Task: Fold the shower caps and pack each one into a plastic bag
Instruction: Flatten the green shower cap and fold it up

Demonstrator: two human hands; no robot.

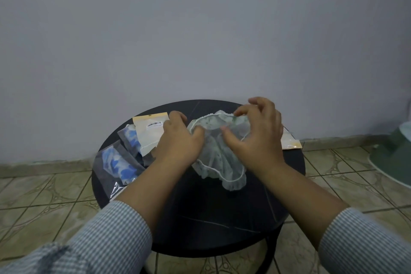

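Nearest, sleeves (115, 236): 2 striped cuffs reaching in over the round black counter (200, 224).
Shower cap (219, 158): pale green, lying crumpled mid-counter.
Left hand (178, 140): fingers pinching the cap's left edge.
Right hand (255, 133): fingers curling, gripping its top rim.
Packed bags (117, 162): 2 blue ones lying left.
Card packet (150, 133): sitting behind them.
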